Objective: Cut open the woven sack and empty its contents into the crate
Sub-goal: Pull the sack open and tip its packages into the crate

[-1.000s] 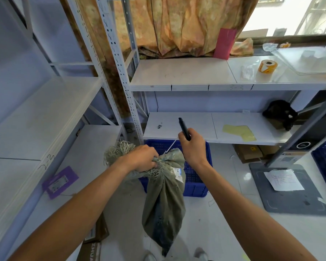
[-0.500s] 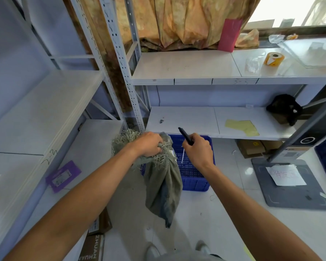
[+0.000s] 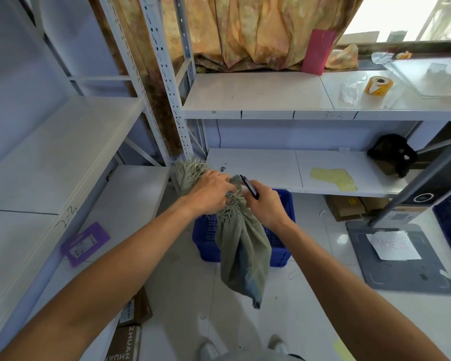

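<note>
A grey-green woven sack (image 3: 245, 254) hangs in front of me, its frayed top bunched in my left hand (image 3: 210, 194). The sack's loose end points down toward the floor. My right hand (image 3: 264, 201) grips a black cutter (image 3: 249, 187), held right against the gathered neck of the sack next to my left hand. Behind and below the sack stands a blue plastic crate (image 3: 284, 204) on the floor, partly hidden by the sack. What the sack holds is not visible.
White metal shelving (image 3: 258, 95) runs along the back and the left side. A yellow tape roll (image 3: 378, 86) and a pink card (image 3: 317, 52) lie on the upper shelf, a black object (image 3: 392, 153) on the lower one. A grey platform scale (image 3: 399, 259) and cardboard boxes (image 3: 345, 208) sit on the floor.
My right hand has brought the cutter in from above the crate to the sack's neck, close to my left hand. The sack has been lifted slightly higher.
</note>
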A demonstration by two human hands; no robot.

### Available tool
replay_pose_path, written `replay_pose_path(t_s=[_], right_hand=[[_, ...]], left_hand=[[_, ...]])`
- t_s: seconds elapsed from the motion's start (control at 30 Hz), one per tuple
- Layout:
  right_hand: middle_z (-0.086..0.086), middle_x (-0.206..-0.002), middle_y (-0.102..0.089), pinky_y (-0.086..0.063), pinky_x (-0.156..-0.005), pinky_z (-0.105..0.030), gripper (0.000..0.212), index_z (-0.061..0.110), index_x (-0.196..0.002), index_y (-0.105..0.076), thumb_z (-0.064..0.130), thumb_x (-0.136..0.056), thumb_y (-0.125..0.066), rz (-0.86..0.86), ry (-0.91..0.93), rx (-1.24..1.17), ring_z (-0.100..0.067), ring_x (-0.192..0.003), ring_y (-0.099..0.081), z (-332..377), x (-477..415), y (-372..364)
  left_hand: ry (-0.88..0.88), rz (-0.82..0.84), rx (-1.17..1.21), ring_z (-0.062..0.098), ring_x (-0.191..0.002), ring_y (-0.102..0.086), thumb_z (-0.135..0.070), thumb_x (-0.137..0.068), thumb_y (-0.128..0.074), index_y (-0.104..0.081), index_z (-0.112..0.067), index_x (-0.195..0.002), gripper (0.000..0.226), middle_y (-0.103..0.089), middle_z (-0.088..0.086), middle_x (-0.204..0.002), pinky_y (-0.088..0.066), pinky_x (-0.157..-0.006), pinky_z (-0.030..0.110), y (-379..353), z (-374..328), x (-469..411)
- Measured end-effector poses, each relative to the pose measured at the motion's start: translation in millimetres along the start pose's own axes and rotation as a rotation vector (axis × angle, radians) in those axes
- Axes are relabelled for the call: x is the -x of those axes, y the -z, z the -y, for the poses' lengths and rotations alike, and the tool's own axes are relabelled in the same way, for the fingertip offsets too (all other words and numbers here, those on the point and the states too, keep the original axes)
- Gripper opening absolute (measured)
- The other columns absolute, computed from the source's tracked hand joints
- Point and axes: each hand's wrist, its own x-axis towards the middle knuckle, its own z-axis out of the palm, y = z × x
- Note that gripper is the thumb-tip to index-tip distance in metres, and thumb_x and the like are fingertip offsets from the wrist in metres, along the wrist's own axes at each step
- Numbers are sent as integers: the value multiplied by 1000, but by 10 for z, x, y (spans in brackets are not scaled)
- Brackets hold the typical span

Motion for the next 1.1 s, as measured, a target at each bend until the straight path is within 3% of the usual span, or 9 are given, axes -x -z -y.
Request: replay_pose_path(t_s=[0.07, 0.17, 0.27, 0.53, 0.73, 0.87, 0.97, 1.03, 1.1], right_hand=[[4, -79, -67, -46, -54, -30, 26, 24, -116, -64, 22, -91, -58, 46, 43, -35, -11, -59, -56, 61, -6, -1], [6, -63, -55, -37, -52, -28, 14, 26, -78, -58, 17, -88, -61, 105, 17, 1, -10, -52, -45, 103, 2, -13], [3, -59, -50, -35, -54, -31, 20, 19, -70, -51, 19, -85, -63, 166, -22, 50, -14, -54, -43, 101, 0, -22], [-1, -60, -55, -34, -46, -27, 18, 9, -72, -60, 19, -88, -59, 162, -76, 118, -15, -50, -44, 118, 90, 15], [2, -55, -51, -29, -46, -27, 30, 17, -61, -51, 15, -90, -58, 65, -103, 53, -14, -49, -41, 107, 143, -1], [0, -57, -52, -31, -47, -28, 24, 7, -68, -59, 16, -91, -59, -1, -171, -14, -15, -51, -42, 123, 128, 46], [1, -58, -52, -31, -45, -24, 23, 8, -69, -60, 16, -90, -61, -25, -163, 0, -13, -51, -43, 210, 112, 51], [-1, -58, -52, -32, -46, -26, 26, 11, -64, -56, 16, -89, -62, -38, -140, 22, -15, -52, -44, 283, 107, -4], [-4, -60, -55, -35, -49, -29, 27, 10, -64, -57, 16, -89, -63, -46, -134, 20, -17, -55, -47, 327, 95, -78]], left_hand=[[-26, -38, -21, 23, -119, -51, -25, -96, -64, -69, -25, -126, 31, -58, 1, -116, -23, -119, 43, 19, -41, -6], [-45, -32, -38, 24, -130, -45, -22, -95, -60, -71, -24, -122, 30, -54, 4, -125, -4, -125, 47, 42, -75, -8], [-61, -16, 0, 22, -135, -40, -23, -94, -59, -70, -27, -124, 32, -49, 4, -131, 3, -126, 47, 24, -43, 35], [-10, -106, 117, 21, -123, -47, -21, -94, -64, -71, -23, -124, 31, -55, 0, -127, -31, -113, 37, -82, -46, 140], [33, -433, 224, 21, -133, -50, -12, -88, -73, -64, -16, -132, 46, -55, 3, -140, -38, -115, 32, -111, -84, 263], [53, -783, 238, 17, -106, -60, -11, -90, -68, -71, -12, -111, 22, -65, 3, -113, -54, -93, 29, -131, -136, 423], [264, -364, 494, 14, -87, -63, -43, -91, -67, -70, -15, -103, 31, -68, -1, -98, -57, -79, 38, -211, -177, 440], [397, 41, 765, 15, -106, -64, -78, -77, -62, -63, -20, -128, 78, -68, -3, -119, -55, -92, 39, -299, -196, 423], [429, 137, 1000, 16, -120, -60, -85, -67, -65, -48, -24, -144, 99, -62, -5, -132, -52, -99, 38, -393, -201, 392]])
